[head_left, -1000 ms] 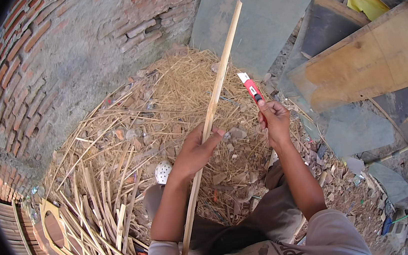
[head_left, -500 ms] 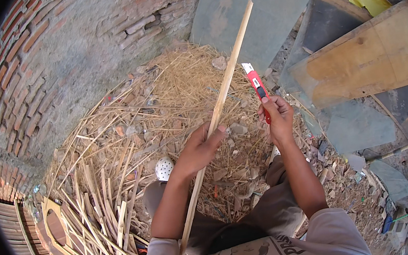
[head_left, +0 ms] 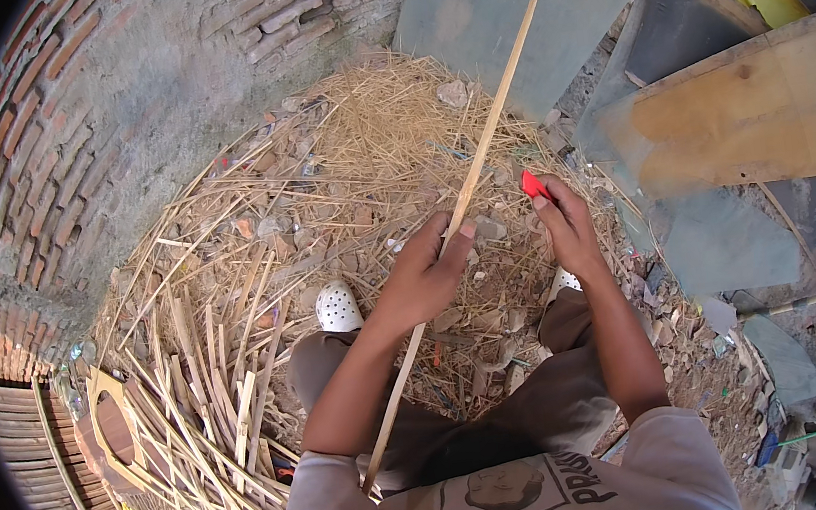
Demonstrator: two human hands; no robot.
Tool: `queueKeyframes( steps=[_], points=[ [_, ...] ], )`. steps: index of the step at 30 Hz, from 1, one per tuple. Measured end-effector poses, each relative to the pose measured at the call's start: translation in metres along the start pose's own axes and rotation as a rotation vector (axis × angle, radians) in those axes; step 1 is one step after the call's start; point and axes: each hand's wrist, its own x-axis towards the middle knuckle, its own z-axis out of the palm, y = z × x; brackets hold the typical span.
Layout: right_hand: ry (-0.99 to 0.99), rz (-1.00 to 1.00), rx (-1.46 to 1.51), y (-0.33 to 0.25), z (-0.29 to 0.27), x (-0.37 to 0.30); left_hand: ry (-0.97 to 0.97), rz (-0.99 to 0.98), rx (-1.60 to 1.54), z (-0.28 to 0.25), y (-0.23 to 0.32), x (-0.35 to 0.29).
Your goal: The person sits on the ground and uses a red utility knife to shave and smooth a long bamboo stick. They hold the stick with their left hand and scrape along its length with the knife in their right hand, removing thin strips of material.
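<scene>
A long, pale strip of bamboo or wood (head_left: 492, 123) slants from my lap up toward the far right. My left hand (head_left: 422, 275) is wrapped round it near its middle. To the right of the strip, my right hand (head_left: 569, 221) grips a red utility knife (head_left: 534, 183). Only the red end of the knife shows past my fingers; its blade cannot be made out. Knife and strip are apart.
Many split strips (head_left: 233, 396) are piled at my left. Straw and shavings (head_left: 381, 107) cover the rubble ahead, below a brick wall (head_left: 143, 134). Grey sheets (head_left: 522, 20) and a stained board (head_left: 743, 106) lie at the right. White clogs (head_left: 338, 307) are on my feet.
My right hand has turned the knife, so its blade and slider no longer show. The strip's far end has shifted right, with my left hand still on it.
</scene>
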Motion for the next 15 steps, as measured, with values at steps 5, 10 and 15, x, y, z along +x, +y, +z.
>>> queueKeyframes(
  steps=[5, 10, 15],
  points=[
    [-0.045, -0.064, -0.341, -0.015, -0.002, 0.001, -0.089, -0.217, -0.233, 0.009, 0.016, -0.007],
    [-0.112, -0.162, -0.463, -0.017, 0.006, -0.002, -0.114, -0.23, -0.244, 0.012, 0.018, -0.01],
    [-0.065, -0.207, -0.558, -0.012, 0.012, 0.0, -0.098, -0.234, -0.278, 0.013, 0.014, -0.013]
  ],
)
